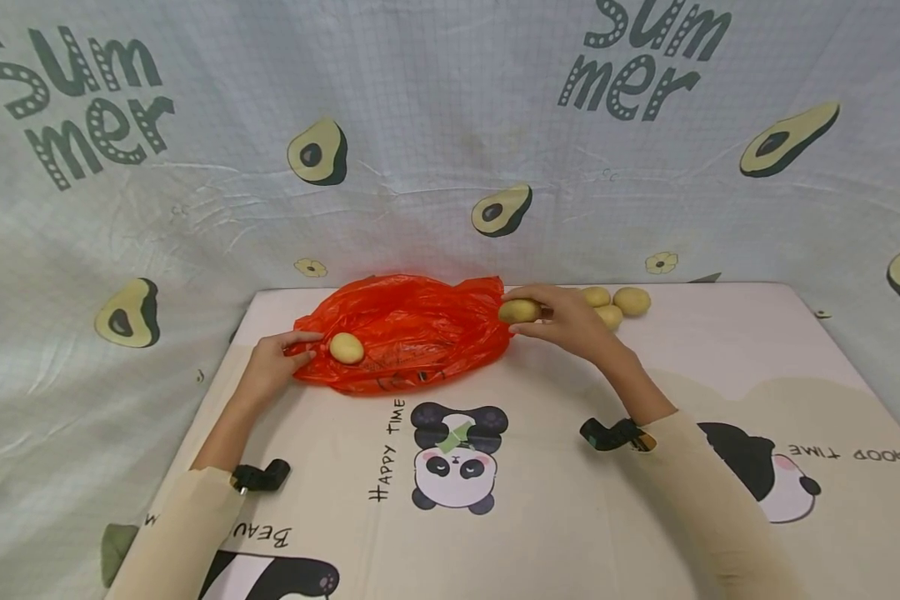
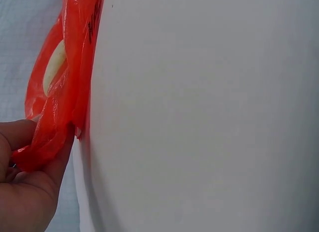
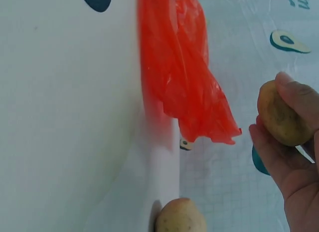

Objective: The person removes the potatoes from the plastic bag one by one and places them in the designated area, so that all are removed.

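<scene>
A red plastic bag (image 1: pixel 420 325) lies spread on the table, its mouth gaping upward. One potato (image 1: pixel 347 348) rests inside it near the left end. My left hand (image 1: pixel 272 363) pinches the bag's left edge between thumb and fingers, and the left wrist view shows the crumpled red plastic (image 2: pixel 55 117) in that grip. At the bag's right end, my right hand (image 1: pixel 562 321) holds another potato (image 1: pixel 520 311) between thumb and fingers. The right wrist view shows this potato (image 3: pixel 280 115) raised beside the bag's loose right end (image 3: pixel 199 102).
Several more potatoes (image 1: pixel 632 302) sit at the back right of the table, partly behind my right hand. The tablecloth (image 1: pixel 555 500) carries panda prints. A white curtain (image 1: pixel 420 167) with avocado prints hangs along the back edge.
</scene>
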### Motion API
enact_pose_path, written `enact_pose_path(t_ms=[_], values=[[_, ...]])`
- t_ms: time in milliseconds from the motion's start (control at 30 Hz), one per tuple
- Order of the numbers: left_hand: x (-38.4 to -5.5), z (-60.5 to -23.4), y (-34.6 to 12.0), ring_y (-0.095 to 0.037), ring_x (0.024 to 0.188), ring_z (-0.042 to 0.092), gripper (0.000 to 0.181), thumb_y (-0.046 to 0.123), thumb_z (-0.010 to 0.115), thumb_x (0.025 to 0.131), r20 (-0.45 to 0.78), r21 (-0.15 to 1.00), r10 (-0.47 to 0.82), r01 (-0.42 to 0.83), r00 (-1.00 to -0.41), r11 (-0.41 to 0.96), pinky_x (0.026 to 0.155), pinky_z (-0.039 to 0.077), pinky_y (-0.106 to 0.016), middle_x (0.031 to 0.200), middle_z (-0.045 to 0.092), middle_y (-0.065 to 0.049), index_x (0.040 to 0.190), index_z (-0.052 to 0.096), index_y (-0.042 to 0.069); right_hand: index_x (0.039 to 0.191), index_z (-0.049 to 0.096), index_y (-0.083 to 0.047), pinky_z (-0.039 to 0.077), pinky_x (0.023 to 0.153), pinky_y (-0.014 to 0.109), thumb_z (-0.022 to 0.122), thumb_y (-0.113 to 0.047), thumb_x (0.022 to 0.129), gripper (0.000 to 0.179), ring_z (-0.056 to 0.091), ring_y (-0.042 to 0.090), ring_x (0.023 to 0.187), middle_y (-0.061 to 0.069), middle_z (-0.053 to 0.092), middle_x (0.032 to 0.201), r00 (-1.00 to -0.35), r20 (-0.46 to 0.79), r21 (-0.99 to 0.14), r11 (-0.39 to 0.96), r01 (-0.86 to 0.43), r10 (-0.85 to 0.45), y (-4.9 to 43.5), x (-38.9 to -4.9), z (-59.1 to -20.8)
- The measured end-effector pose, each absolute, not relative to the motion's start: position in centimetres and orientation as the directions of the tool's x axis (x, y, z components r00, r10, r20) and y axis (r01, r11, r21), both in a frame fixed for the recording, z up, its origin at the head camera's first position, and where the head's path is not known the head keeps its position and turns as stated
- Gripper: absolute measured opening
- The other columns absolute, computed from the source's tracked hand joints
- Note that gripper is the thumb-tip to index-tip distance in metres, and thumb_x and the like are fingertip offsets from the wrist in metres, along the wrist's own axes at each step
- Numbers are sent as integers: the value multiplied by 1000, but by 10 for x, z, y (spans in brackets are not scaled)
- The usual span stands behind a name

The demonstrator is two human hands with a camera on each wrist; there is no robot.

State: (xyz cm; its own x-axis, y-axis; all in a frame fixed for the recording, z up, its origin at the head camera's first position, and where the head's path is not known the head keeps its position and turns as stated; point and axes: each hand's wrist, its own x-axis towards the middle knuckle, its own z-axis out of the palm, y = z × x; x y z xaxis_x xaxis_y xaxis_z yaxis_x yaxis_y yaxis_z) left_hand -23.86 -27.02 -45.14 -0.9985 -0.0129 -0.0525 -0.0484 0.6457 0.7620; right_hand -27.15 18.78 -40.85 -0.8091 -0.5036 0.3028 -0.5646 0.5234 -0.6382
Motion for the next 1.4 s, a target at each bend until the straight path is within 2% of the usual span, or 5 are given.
enact_pose_path(t_ms=[333, 533, 767, 1000, 1400], values=[[-240, -451, -270, -35, 130, 37, 31, 8, 55, 94, -50, 756, -11, -45, -999, 653, 104, 37, -50, 136, 49, -18, 125, 61, 9, 119, 67, -26, 54, 80, 28, 80, -27, 76, 45, 60, 9, 93, -10, 66, 112, -797, 322, -637, 506, -582, -511, 199, -268, -408], [-239, -451, -269, -36, 131, 36, 31, 8, 55, 94, -40, 754, 1, -30, -999, 656, 105, 35, -51, 135, 49, -19, 125, 61, 8, 114, 70, -31, 52, 70, 24, 82, -32, 71, 45, 59, 7, 85, -14, 68, 105, -777, 371, -612, 495, -616, -508, 204, -268, -411], [-238, -451, -269, -37, 131, 36, 32, 7, 55, 94, -42, 753, 1, -31, -999, 657, 105, 35, -52, 136, 49, -19, 125, 61, 8, 110, 73, -26, 50, 58, 23, 84, -40, 64, 49, 59, 8, 78, -10, 71, 99, -798, 384, -635, 495, -593, -464, 210, -266, -409], [-238, -449, -268, -38, 131, 36, 31, 6, 56, 93, -30, 745, 3, -20, -1000, 666, 107, 32, -53, 133, 51, -21, 124, 61, 5, 111, 72, -25, 48, 58, 21, 86, -35, 63, 51, 58, 9, 78, -10, 71, 99, -796, 395, -655, 467, -594, -459, 215, -266, -409], [-236, -445, -267, -39, 131, 36, 31, 6, 55, 94, -26, 736, 3, -17, -1000, 676, 106, 32, -54, 134, 50, -21, 124, 61, 5, 110, 73, -28, 50, 72, 20, 85, -34, 65, 46, 63, 8, 92, -9, 70, 103, -792, 420, -598, 521, -609, -443, 227, -264, -410]])
